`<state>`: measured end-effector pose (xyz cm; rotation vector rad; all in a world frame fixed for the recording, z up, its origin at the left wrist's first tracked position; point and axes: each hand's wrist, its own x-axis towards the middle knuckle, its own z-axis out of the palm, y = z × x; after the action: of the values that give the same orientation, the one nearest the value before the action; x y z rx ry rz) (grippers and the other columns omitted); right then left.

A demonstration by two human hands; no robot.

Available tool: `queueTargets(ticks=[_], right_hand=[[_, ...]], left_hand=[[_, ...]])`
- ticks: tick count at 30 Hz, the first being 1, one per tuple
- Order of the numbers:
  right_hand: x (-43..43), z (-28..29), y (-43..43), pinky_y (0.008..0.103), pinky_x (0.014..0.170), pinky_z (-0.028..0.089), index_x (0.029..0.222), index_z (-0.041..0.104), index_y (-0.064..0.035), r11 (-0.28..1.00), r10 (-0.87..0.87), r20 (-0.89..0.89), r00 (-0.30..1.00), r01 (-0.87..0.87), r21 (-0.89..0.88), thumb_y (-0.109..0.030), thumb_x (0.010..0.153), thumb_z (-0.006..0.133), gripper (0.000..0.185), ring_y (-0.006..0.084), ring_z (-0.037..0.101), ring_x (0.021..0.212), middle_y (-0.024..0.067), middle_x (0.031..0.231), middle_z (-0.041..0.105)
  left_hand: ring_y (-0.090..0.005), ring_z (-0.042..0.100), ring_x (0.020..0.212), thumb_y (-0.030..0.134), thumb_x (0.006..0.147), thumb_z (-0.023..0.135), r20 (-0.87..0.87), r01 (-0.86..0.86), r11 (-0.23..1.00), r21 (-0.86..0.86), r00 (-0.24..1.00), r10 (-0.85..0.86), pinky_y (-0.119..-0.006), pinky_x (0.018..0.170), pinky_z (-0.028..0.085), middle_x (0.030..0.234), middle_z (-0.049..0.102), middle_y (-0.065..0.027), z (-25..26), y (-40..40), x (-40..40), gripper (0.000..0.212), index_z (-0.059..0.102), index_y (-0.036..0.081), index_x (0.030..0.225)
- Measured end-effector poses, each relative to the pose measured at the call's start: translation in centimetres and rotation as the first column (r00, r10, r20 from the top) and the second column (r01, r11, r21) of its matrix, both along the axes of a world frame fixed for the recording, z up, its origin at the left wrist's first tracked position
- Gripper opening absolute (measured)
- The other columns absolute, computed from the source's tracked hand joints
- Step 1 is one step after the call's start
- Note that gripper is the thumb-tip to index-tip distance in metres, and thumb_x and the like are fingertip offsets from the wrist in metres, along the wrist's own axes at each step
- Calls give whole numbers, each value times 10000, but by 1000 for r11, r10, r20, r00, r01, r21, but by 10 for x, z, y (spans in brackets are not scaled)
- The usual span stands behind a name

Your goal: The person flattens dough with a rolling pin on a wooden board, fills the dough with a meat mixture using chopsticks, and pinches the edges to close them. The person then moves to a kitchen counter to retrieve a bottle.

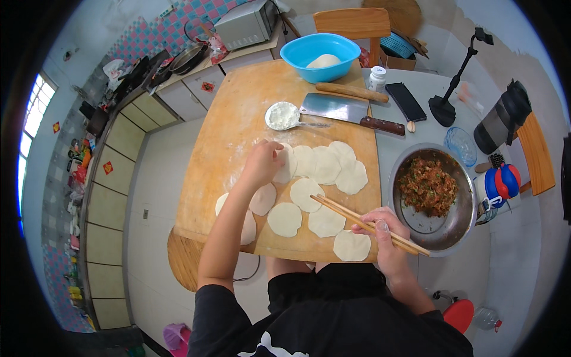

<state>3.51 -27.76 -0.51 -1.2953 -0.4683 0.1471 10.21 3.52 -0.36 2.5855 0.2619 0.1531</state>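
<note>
My left hand (pixel 266 161) reaches over the wooden board (pixel 214 116), its fingertips at the edge of a round dough wrapper (pixel 285 167); whether they pinch it cannot be told. A pair of wooden chopsticks (pixel 343 209) is held in my right hand (pixel 386 232), their tips above another dough wrapper (pixel 305 195). Several more wrappers lie across the board, some overlapping at the upper right, some partly hidden under my left forearm. Right of my right hand stands a steel bowl (pixel 395 178) with minced filling (pixel 428 187) in it.
Beyond the wrappers lie a scoop of flour (pixel 282 116), a cleaver (pixel 334 107) and a rolling pin (pixel 352 92). A blue basin (pixel 296 56) holds dough (pixel 324 61). On the right stand a white bottle (pixel 377 79), a phone (pixel 406 101), a black stand (pixel 442 111) and a glass dish (pixel 461 145).
</note>
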Motion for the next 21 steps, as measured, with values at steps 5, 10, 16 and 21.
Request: queueTargets(ticks=[5, 10, 16, 21], right_hand=[[-1, -1, 1, 329, 796, 572, 991, 587, 82, 999, -30, 21, 999, 30, -22, -175, 1004, 448, 293, 214, 656, 836, 131, 952, 530], [-8, -2, -8, 335, 797, 569, 990, 583, 89, 998, -53, 4, 999, 53, -23, -183, 1003, 448, 304, 243, 669, 872, 137, 943, 537], [-13, 1, -20, 339, 826, 566, 1021, 582, 101, 997, -81, -103, 991, 82, 9, -202, 1008, 435, 336, 266, 673, 899, 150, 996, 557], [-15, 0, -31, 321, 796, 547, 1028, 599, 82, 988, -153, -101, 983, 155, 11, -211, 1005, 440, 334, 231, 654, 842, 138, 954, 583]], left_hand=[[-281, 604, 836, 83, 757, 704, -77, -16, 996, -92, 997, 9, -371, 746, 497, 892, 615, -148, 1, 5, 4, 188, 663, -8, 916], [-276, 596, 799, 85, 758, 705, 12, 68, 982, -176, 998, -67, -357, 726, 493, 881, 614, -141, -9, 18, 1, 148, 652, -11, 857], [-228, 586, 827, 60, 780, 671, 114, 70, 997, 34, 991, -74, -330, 755, 477, 884, 614, -111, -13, 11, -1, 109, 637, 15, 873], [-213, 594, 874, 53, 830, 610, 417, 253, 967, -16, 881, -223, -338, 801, 467, 902, 625, -90, -20, 12, -18, 130, 620, 27, 957]])
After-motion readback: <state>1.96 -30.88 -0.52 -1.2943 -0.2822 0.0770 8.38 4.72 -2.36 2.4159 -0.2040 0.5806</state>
